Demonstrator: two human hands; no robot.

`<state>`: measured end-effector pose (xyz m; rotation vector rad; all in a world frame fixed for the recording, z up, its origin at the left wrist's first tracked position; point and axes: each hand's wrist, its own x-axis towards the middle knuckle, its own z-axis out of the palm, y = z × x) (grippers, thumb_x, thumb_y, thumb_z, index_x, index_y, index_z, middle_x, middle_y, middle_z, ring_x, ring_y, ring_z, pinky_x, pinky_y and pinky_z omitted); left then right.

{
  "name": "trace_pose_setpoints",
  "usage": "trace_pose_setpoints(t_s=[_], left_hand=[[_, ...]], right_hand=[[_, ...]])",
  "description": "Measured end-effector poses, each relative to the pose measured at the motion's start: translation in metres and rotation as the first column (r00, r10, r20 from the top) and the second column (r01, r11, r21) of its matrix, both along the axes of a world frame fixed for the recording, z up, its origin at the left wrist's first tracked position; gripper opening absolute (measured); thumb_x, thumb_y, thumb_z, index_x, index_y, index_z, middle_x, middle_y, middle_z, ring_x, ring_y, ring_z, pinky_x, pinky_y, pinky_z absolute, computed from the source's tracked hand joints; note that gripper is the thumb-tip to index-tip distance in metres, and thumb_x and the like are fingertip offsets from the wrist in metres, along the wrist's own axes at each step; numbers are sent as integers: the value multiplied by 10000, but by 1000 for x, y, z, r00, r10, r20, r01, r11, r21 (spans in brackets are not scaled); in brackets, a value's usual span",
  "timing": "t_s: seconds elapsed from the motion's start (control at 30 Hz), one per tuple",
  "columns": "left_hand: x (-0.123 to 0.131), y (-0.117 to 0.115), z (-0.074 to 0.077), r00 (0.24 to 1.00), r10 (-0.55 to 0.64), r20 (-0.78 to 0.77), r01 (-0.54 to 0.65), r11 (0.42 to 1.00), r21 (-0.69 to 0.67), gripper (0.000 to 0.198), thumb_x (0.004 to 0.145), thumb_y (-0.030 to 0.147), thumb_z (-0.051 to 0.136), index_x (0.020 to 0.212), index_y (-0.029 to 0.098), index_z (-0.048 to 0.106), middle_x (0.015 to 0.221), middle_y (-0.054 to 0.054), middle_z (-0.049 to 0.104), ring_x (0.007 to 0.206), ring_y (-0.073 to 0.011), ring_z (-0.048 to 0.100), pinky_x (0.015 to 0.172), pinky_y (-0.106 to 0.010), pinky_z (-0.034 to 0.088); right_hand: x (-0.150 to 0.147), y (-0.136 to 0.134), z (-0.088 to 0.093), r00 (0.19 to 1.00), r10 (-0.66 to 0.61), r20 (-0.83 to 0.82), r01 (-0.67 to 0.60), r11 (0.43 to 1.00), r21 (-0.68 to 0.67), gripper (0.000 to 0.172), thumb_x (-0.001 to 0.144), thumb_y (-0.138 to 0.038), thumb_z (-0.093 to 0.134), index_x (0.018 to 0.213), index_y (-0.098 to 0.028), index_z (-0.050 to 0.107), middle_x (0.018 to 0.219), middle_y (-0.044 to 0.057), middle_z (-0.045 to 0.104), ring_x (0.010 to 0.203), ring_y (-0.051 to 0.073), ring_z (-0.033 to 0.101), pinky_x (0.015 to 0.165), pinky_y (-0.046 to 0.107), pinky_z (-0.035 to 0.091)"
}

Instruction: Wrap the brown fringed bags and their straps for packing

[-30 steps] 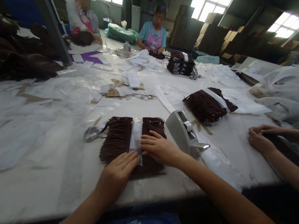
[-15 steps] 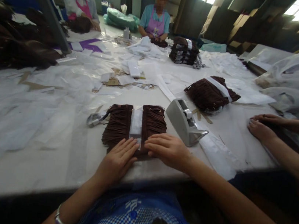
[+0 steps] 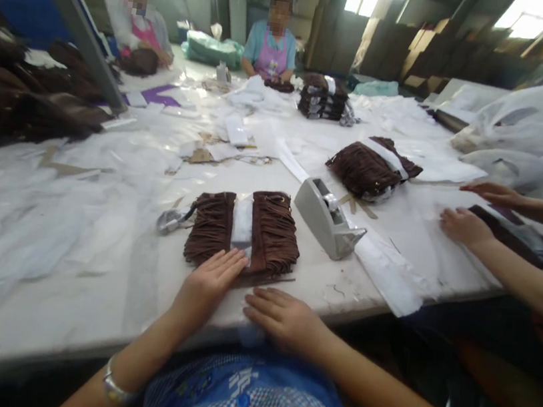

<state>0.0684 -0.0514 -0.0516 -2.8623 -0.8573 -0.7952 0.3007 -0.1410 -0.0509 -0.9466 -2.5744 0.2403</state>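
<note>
A brown fringed bag (image 3: pixel 274 234) lies flat before me with a white paper band (image 3: pixel 242 222) around its middle. My left hand (image 3: pixel 210 282) rests with fingers stretched on the near edge of the bag, at the lower end of the band. Just below the bag, by the table's front edge, my right hand (image 3: pixel 280 316) lies flat with fingers extended, apart from the bag. A wrapped strap end (image 3: pixel 170 221) sticks out at the bag's left. To the bag's right stands a grey tape dispenser (image 3: pixel 328 219).
Another banded fringed bag (image 3: pixel 370 167) lies behind the dispenser, and a stack of them (image 3: pixel 323 97) stands farther back. White sheets (image 3: pixel 64 201) cover the table's left. A co-worker's hands (image 3: pixel 470 228) work at the right; two people sit across. A metal post (image 3: pixel 81 28) rises at the left.
My right hand has drawn back off the bag toward the table's front edge. My left hand stays on the bag. The co-worker's hands at the right have shifted, and the view has moved slightly.
</note>
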Motion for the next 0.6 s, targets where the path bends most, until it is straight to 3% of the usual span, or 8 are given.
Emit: trace_pose_setpoints(t_s=[0.07, 0.17, 0.27, 0.33, 0.47, 0.53, 0.6], left_hand=[[0, 1, -1, 1000, 8, 1, -8, 999, 50, 428, 931, 61, 383, 1305, 142, 574, 1311, -117, 625, 1220, -217, 592, 1030, -439, 506], [3, 6, -5, 1000, -6, 4, 5, 990, 141, 386, 948, 86, 375, 1249, 133, 612, 1252, -108, 667, 1149, -218, 640, 995, -445, 533], [7, 14, -10, 999, -33, 29, 25, 970, 243, 353, 966, 112, 376, 1191, 144, 646, 1185, -92, 705, 1074, -206, 679, 956, -408, 560], [10, 17, -12, 998, -32, 47, 17, 954, 300, 352, 976, 117, 364, 1149, 153, 668, 1146, -80, 722, 1035, -197, 695, 910, -365, 583], [11, 20, -15, 998, -1, 70, -22, 941, 337, 373, 991, 134, 339, 1125, 152, 686, 1139, -73, 726, 1053, -188, 688, 933, -320, 571], [12, 21, -22, 995, -17, 101, -22, 926, 376, 363, 985, 131, 357, 1111, 153, 697, 1121, -55, 734, 1053, -177, 688, 973, -293, 545], [16, 26, -38, 990, -45, 131, -14, 906, 422, 353, 978, 136, 376, 1076, 169, 713, 1091, -27, 745, 1023, -156, 698, 1008, -264, 516]], right_hand=[[4, 7, 20, 998, 60, -32, -63, 991, -118, 403, 885, -246, 603, 1283, -185, 594, 1312, 87, 626, 1239, 250, 557, 1063, 404, 455], [10, 28, 61, 992, 109, -71, -124, 955, -268, 345, 901, -220, 575, 1242, -231, 629, 1178, 38, 701, 1077, 168, 658, 952, 262, 515], [12, 68, 99, 984, 103, -142, -136, 960, -246, 366, 908, -134, 514, 1239, -223, 641, 1181, 43, 697, 1050, 146, 669, 917, 225, 513], [10, 108, 115, 980, 86, -180, -119, 976, -182, 397, 876, -73, 502, 1213, -210, 662, 1172, 51, 699, 1039, 151, 671, 922, 238, 509], [-1, 212, 120, 984, -123, -128, 109, 988, -111, 360, 870, -83, 539, 1179, -197, 686, 1110, 54, 725, 1015, 171, 676, 938, 276, 497], [-8, 268, 115, 934, -357, -31, 350, 927, -134, 288, 899, -164, 573, 1152, -212, 700, 1125, 39, 724, 987, 162, 682, 922, 255, 497], [-18, 324, 108, 889, -457, 11, 455, 882, -125, 285, 926, -223, 566, 1182, -181, 683, 1156, 78, 711, 1005, 192, 678, 922, 284, 498]])
